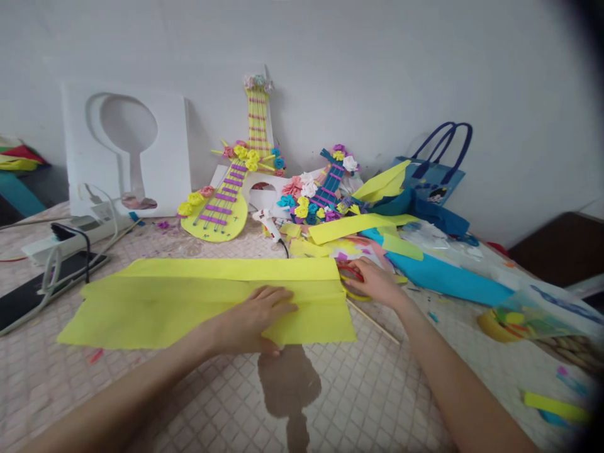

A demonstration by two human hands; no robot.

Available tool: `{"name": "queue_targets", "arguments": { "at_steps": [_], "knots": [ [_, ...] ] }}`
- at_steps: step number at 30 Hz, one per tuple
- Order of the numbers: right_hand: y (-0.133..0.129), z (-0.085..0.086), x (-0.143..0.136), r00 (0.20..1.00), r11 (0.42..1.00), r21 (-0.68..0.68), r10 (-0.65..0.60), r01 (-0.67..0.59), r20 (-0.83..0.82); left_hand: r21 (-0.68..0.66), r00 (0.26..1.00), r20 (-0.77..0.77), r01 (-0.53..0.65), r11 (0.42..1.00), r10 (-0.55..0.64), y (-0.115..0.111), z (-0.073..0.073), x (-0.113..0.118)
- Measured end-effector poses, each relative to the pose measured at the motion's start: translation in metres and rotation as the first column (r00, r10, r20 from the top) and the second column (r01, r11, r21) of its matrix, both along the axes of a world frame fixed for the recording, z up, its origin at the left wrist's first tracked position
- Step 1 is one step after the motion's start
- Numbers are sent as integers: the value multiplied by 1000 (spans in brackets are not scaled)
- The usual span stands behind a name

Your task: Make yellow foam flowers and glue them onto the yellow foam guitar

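A wide sheet of yellow crepe paper [155, 308] lies across the table in front of me, its far edge folded over into a long flat strip. My left hand [257, 314] rests on the right half of this sheet, fingers stretched out and thumb by the near edge. At the sheet's right end, my right hand [375, 282] is closed on the red handle of a pair of scissors [352, 270]. The blades are hidden, so I cannot tell whether they touch the paper. A thin wooden stick [377, 322] lies just below my right hand.
Decorated paper guitars [221, 207] lean at the back beside a white foam board [172, 151] with a cut-out. A glue gun [267, 224] lies before them. Blue paper [438, 277] and scraps spread right, near a blue bag [436, 179]. A power strip [75, 236] sits left.
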State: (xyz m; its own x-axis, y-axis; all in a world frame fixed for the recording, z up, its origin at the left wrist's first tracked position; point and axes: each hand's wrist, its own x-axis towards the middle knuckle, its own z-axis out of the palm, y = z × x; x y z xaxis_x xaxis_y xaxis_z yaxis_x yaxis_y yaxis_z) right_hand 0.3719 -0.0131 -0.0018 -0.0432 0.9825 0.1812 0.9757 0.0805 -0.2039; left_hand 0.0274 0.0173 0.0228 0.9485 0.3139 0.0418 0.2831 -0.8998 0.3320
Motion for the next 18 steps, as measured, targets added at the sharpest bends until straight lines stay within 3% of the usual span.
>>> {"name": "queue_targets", "arguments": {
  "at_steps": [6,11,15,18],
  "knots": [
    [-13,22,22,990,989,49,-138,137,13,116,999,22,-51,992,49,-7,0,6],
    [-17,25,31,948,954,19,-294,298,-120,228,998,6,-65,972,65,-24,3,15],
    [-15,21,29,939,959,52,-260,278,-224,318,1000,-18,4,948,2,-37,-2,20],
    [-13,18,23,965,977,22,-207,213,-163,335,998,-66,41,941,-20,-42,-4,20]
  ]
}}
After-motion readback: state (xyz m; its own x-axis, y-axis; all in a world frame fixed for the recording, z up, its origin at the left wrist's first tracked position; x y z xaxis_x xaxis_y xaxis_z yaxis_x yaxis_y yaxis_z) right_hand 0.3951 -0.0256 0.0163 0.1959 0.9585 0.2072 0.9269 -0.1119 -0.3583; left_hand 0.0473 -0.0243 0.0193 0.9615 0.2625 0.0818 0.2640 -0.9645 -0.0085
